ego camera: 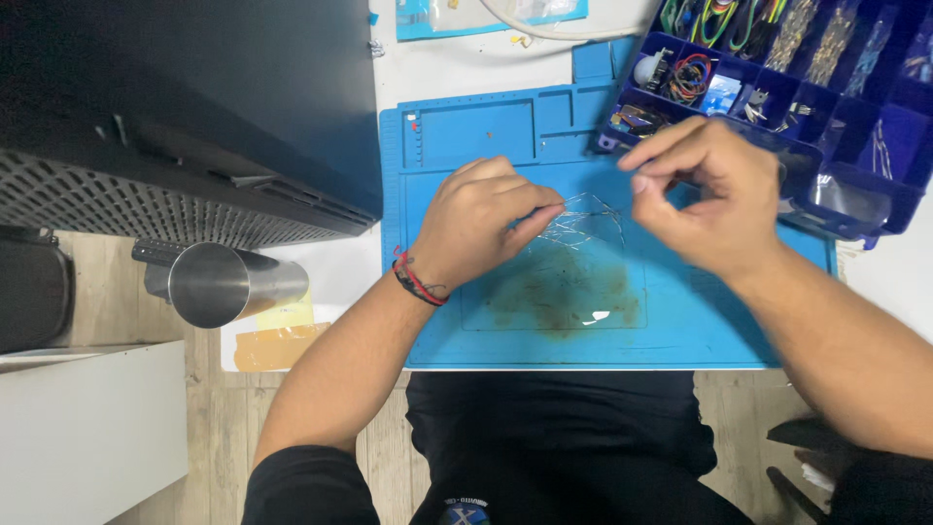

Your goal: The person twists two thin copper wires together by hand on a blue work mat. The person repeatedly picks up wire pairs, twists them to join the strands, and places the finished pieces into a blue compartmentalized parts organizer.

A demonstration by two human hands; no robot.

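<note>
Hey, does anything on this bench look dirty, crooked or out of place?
The blue work mat has a brown smear in its middle, just below the clear plastic bag both hands pinch. The blue parts organiser sits askew, overlapping the mat's top right corner.

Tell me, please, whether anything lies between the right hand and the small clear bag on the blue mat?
Nothing visible does. The right hand hovers just right of the clear bag, which the left hand pins to the blue mat.

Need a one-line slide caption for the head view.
Left hand and right hand hold a small clear plastic bag over a blue work mat, beside a blue compartment box of small parts.
</note>
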